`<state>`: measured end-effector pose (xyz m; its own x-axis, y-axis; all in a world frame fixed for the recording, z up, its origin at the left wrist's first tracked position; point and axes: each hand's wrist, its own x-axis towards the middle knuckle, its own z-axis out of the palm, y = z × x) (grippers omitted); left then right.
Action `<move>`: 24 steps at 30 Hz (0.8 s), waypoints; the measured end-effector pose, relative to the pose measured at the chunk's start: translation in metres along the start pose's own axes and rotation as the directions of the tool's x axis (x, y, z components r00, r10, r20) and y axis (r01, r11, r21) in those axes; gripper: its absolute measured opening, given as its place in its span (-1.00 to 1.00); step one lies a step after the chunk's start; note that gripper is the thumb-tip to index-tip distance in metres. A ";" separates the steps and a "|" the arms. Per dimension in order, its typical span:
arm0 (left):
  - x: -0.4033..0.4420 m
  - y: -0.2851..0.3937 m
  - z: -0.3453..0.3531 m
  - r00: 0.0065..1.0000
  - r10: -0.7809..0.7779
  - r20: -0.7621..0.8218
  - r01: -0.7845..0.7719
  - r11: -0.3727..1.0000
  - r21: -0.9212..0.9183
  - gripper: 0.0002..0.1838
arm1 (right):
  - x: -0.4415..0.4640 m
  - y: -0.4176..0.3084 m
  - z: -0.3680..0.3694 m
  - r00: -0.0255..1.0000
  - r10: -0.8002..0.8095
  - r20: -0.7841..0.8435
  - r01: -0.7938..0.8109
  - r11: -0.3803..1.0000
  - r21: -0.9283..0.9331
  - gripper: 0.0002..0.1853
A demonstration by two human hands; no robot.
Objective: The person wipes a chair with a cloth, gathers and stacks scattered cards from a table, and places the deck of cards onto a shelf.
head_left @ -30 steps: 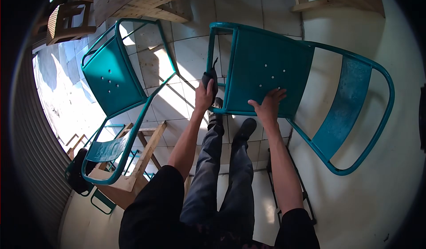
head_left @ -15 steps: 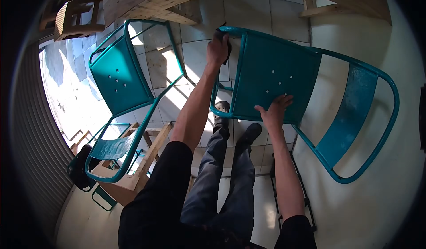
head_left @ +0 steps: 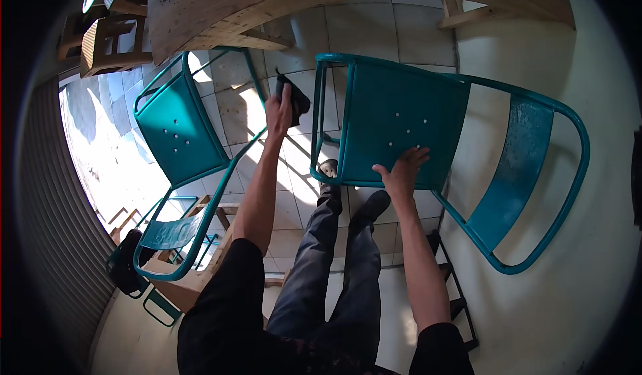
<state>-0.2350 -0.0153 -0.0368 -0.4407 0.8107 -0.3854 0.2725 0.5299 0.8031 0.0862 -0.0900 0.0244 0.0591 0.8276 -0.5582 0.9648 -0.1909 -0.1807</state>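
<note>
A green metal chair (head_left: 408, 87) stands to my right, with a flat seat pierced by several small holes. On its seat, near the edge closest to me, my right hand (head_left: 403, 173) lies with fingers spread. My left hand (head_left: 279, 115) is closed around a dark, bunched-up cloth (head_left: 299, 101). It hangs over the floor between this chair and a second green metal chair (head_left: 179, 124) on the left, touching neither seat. Part of the cloth is hidden in my grip.
A curved wooden table (head_left: 301, 7) runs across the far side, with wooden stools (head_left: 110, 44) at its left. A black rack (head_left: 461, 301) stands low by the right wall. A wooden piece (head_left: 177, 278) and a black bag-like object (head_left: 126, 265) sit lower left. Grey shutter ribs (head_left: 60, 201) line the left.
My left hand, with the cloth, has moved left and off the far left corner of the right chair's seat. My right hand remains on that seat.
</note>
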 end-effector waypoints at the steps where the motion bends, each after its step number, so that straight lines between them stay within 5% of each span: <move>1: 0.013 0.024 0.002 0.998 0.069 -0.003 -0.069 0.997 -0.031 -0.34 | -0.001 0.000 0.000 1.000 0.006 0.003 -0.006 1.000 0.003 0.37; 5: 0.059 0.080 0.065 0.986 0.146 0.083 -0.139 0.986 -0.088 -0.44 | -0.001 -0.002 -0.004 1.000 0.024 0.016 -0.025 0.999 0.028 0.35; 6: 0.067 0.090 0.082 0.854 0.515 0.067 -0.519 0.845 0.129 -0.48 | -0.002 -0.003 -0.004 0.999 0.036 0.011 -0.036 0.999 0.026 0.35; 7: 0.068 0.100 0.095 0.588 0.798 0.131 -0.786 0.526 0.325 -0.53 | -0.003 -0.004 -0.004 1.000 0.027 -0.003 -0.027 0.999 0.018 0.35; 8: 0.064 0.109 0.103 0.583 0.801 0.134 -0.792 0.523 0.314 -0.53 | -0.004 -0.004 -0.004 1.000 0.016 -0.019 -0.016 1.000 0.011 0.35; 11: 0.046 0.142 0.109 0.831 0.368 0.418 -0.550 0.658 0.514 -0.55 | -0.006 -0.003 -0.003 0.998 0.018 -0.054 -0.017 1.000 0.015 0.35; 24: -0.006 0.172 0.233 0.745 0.418 0.520 -0.667 0.435 0.605 -0.62 | -0.003 -0.007 -0.013 0.998 0.024 -0.057 -0.029 0.996 -0.090 0.31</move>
<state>0.0138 0.1288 -0.0017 0.2309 0.9547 -0.1879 0.9300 -0.1597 0.3311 0.0824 -0.0843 0.0383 0.0967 0.8514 -0.5155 0.9818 -0.1668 -0.0912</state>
